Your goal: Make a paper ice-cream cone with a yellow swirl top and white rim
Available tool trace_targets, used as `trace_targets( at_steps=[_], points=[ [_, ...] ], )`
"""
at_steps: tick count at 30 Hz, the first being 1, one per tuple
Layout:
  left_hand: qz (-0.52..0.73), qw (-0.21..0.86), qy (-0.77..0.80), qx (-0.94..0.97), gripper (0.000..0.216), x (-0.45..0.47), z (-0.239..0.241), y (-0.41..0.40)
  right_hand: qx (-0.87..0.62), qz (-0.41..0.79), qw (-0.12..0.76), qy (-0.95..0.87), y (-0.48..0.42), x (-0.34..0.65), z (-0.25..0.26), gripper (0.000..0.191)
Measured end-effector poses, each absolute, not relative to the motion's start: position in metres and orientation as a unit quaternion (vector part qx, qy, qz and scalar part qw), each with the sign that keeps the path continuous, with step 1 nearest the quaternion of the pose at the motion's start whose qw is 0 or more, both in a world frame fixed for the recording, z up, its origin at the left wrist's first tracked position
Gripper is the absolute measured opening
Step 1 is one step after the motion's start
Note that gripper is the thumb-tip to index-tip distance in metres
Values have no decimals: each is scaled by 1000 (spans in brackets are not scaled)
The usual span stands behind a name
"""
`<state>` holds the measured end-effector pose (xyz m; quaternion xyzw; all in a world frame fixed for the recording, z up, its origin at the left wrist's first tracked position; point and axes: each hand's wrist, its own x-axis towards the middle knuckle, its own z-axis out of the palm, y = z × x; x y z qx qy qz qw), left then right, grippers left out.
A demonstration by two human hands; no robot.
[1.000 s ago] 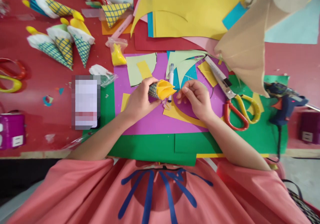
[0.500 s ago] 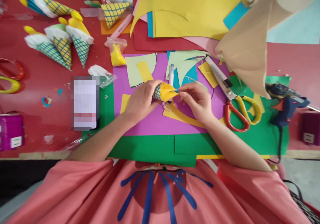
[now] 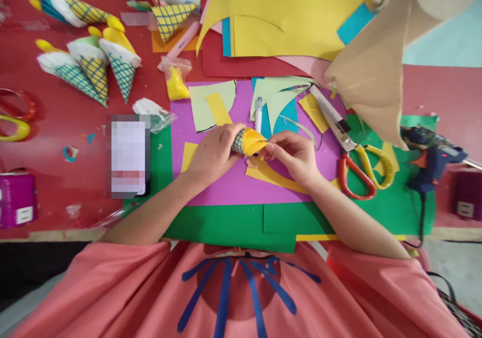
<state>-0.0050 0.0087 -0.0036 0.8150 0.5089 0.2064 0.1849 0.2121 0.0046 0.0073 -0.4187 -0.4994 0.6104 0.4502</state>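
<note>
My left hand (image 3: pixel 213 152) is wrapped round a small paper cone (image 3: pixel 238 142) with a dark grid pattern, its mouth turned to the right. Folded yellow paper (image 3: pixel 252 141) shows at the mouth and comes to a point. That point is pinched between the thumb and fingertips of my right hand (image 3: pixel 295 154). Most of the cone is hidden inside my left palm. Beneath both hands lies a purple sheet (image 3: pixel 218 190) with a curved yellow strip (image 3: pixel 276 176) on it. A capped marker (image 3: pixel 258 113) lies just beyond the cone.
To the right are large scissors (image 3: pixel 356 152) and a blue glue gun (image 3: pixel 429 164). A phone (image 3: pixel 128 157) lies left. Several finished-looking cones (image 3: pixel 126 69) sit at upper left, near a bag of yellow material (image 3: pixel 176 83). Yellow sheets (image 3: pixel 293 16) are stacked at the back.
My right hand has moved slightly left and now pinches the yellow paper's tip. The yellow folds, spread apart before, are drawn closer together. My left hand keeps its hold on the cone.
</note>
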Motion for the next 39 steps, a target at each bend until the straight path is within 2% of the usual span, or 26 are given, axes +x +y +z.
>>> trace_targets(
  at_steps=[8,14,29,39],
  points=[
    [195,159,502,828,50,-6,-4,9,-364,638,434,-522,10,214,11,21],
    [190,152,523,817,49,-6,-3,10,-405,611,399,-550,12,219,10,34],
    [218,98,463,853,47,-3,-4,6,-412,602,368,-577,11,218,10,37],
    [227,93,458,854,57,-2,-1,4,-398,616,430,-527,12,214,4,27]
  ],
)
